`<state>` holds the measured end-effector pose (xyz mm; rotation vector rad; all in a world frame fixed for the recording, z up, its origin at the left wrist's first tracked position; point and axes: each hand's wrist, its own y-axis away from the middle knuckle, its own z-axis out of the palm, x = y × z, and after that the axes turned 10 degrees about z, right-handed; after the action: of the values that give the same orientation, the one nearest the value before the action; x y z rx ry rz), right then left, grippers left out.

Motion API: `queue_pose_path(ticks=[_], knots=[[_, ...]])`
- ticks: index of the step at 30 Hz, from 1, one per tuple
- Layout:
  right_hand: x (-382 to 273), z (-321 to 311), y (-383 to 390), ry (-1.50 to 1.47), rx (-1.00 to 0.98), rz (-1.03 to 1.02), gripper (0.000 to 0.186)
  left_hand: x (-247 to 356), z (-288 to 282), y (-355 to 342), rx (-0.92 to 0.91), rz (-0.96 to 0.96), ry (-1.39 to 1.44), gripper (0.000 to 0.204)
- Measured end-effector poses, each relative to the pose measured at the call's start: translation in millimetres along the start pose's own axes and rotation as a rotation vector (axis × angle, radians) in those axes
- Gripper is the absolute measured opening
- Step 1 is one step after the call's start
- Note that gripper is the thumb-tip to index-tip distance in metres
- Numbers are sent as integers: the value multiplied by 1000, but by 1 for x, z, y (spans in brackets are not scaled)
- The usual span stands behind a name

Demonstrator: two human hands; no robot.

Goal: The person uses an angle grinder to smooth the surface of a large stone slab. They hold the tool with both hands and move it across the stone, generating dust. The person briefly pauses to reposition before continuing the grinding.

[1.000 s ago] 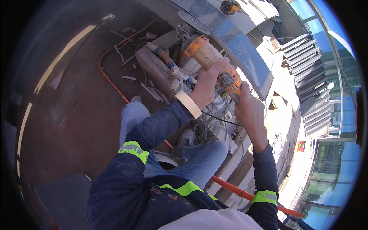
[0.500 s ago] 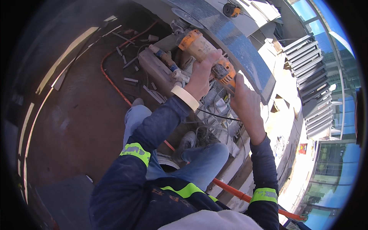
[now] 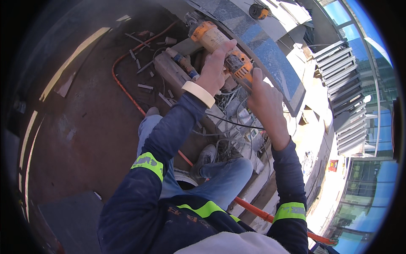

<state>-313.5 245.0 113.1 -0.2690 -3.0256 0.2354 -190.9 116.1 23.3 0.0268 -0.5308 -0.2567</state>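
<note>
A dusty orange angle grinder [image 3: 211, 39] is held in both my hands, its head pointing to the far left along the edge of a blue-grey stone slab [image 3: 270, 55]. My left hand [image 3: 212, 70] is closed round the middle of its body. At the rear end, my right hand [image 3: 265, 101] grips the handle, thumb along the top. The grinder's disc is hard to make out in the dust at the far edge. A cream ring like a tape roll [image 3: 198, 94] sits round my left wrist.
Below the slab, a second dusty power tool [image 3: 182, 63] lies on a block [image 3: 167, 70]. Tangled cables [image 3: 237, 103] and offcuts lie between. An orange hose [image 3: 120, 84] crosses the floor. A round black-and-orange tool [image 3: 259, 12] rests beyond the slab, with stacked grey strips [image 3: 338, 89] at right.
Both hands and the grinder have shifted left and slightly away from me along the slab edge. The disc, visible before, is now harder to see. Dust hangs at the far left.
</note>
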Motion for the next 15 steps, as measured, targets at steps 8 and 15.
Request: queue_pose_path(ticks=[8,15], knots=[[1,-13,15,24,-81,63,47,-2,9,16,-45,0,27,55],[39,-13,56,18,-71,92,57,-28,32,69,-59,29,53,41]])
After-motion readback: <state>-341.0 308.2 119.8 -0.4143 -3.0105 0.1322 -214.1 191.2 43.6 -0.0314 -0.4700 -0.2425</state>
